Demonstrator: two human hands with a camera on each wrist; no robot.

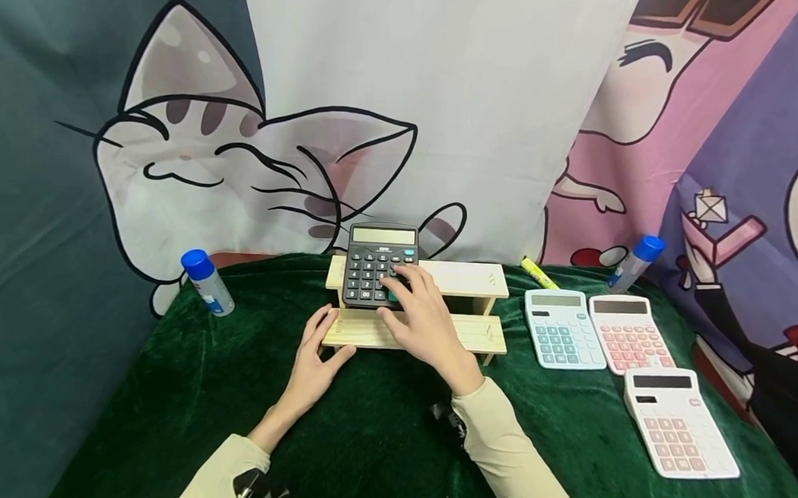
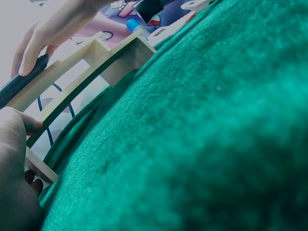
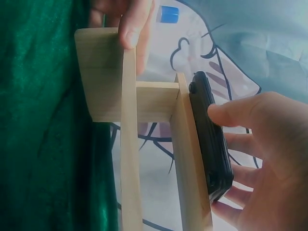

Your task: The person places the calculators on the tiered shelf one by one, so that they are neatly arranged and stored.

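Observation:
A black desk calculator point(image 1: 364, 266) leans tilted on the upper step of a two-step wooden stand point(image 1: 455, 332), its display at the top. My right hand point(image 1: 425, 315) lies over its lower right part, the spread fingers touching the keys. In the right wrist view the calculator point(image 3: 209, 144) appears edge-on, with thumb and fingertips against its key side. My left hand point(image 1: 313, 362) grips the left end of the lower step. Its thumb is against the front edge of the stand point(image 2: 103, 60) in the left wrist view, while the other fingers are partly hidden.
To the right lie a blue-keyed calculator point(image 1: 561, 331), a pink-keyed one point(image 1: 630, 335) and a paler pink-keyed one point(image 1: 679, 426). Behind them are a yellow highlighter point(image 1: 538, 273) and a blue-capped bottle point(image 1: 634, 265). Another blue-capped bottle point(image 1: 208, 283) is at left. Green cloth point(image 1: 373, 445) covers the table.

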